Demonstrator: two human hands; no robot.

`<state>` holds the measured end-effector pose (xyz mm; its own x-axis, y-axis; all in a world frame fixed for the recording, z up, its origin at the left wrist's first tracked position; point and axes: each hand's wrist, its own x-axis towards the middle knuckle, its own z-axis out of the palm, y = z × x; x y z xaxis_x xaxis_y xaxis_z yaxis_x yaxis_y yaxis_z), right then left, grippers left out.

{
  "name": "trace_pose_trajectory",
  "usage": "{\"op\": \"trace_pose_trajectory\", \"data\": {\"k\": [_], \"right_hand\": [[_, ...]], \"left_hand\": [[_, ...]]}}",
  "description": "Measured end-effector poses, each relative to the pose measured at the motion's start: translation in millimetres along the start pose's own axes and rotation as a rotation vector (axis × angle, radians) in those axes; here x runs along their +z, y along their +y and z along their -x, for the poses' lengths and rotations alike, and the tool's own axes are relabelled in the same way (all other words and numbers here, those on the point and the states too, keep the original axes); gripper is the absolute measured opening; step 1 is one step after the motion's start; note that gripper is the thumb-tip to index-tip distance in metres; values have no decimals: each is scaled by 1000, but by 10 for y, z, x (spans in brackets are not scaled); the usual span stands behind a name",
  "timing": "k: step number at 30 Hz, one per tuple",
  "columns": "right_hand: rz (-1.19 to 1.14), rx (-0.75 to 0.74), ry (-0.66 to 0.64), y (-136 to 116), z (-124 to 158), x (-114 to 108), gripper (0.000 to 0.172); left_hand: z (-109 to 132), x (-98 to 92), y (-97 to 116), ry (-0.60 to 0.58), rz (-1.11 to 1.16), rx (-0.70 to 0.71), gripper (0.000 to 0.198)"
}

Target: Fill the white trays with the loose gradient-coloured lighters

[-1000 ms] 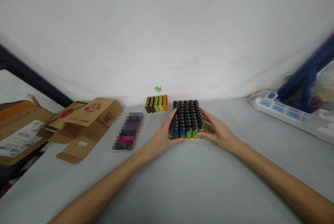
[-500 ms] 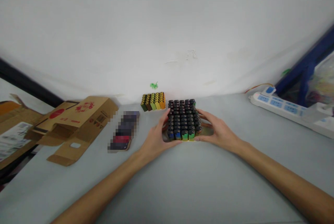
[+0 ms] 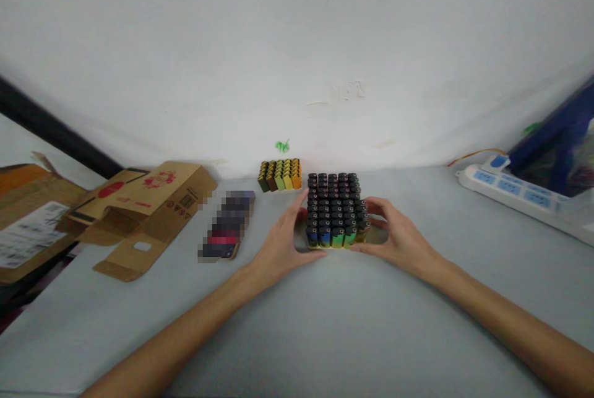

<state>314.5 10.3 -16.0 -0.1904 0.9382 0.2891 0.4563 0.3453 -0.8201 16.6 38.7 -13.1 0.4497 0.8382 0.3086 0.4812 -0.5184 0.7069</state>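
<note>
Currently | cardboard box (image 3: 160,200): open, contents unclear | lighters (image 3: 331,207): packed upright

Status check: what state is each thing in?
Black-topped pieces: upright, packed in rows.
Left hand: curved around their left side.
Right hand: curved around their right side.
Yellow-topped pieces: upright, in rows.
Cardboard box: open, flaps out.
Phone: face up, display blurred.
Power strip: lying flat.

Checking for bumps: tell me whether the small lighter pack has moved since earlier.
No; against the fixed green mark, the small lighter pack has kept its place just below.
</note>
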Motion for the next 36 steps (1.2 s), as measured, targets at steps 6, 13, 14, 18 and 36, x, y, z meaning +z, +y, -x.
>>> {"op": "trace_pose_trajectory", "data": {"k": [6, 13, 14, 18, 36], "right_hand": [[48, 7, 50, 16, 49, 38, 85], [78, 12, 37, -12, 53, 9, 81], [79, 16, 27, -21, 54, 4, 81], [117, 17, -28, -69, 65, -25, 87], [186, -86, -106, -212, 143, -35, 120]], "left_hand": [[8, 36, 26, -7, -11, 1, 123], [-14, 45, 55, -5, 67, -37, 119], [-16, 40, 57, -9, 76, -37, 120], [-17, 9, 45, -41, 91, 4, 120], [-16, -86, 155, -155, 462, -65, 119]]}}
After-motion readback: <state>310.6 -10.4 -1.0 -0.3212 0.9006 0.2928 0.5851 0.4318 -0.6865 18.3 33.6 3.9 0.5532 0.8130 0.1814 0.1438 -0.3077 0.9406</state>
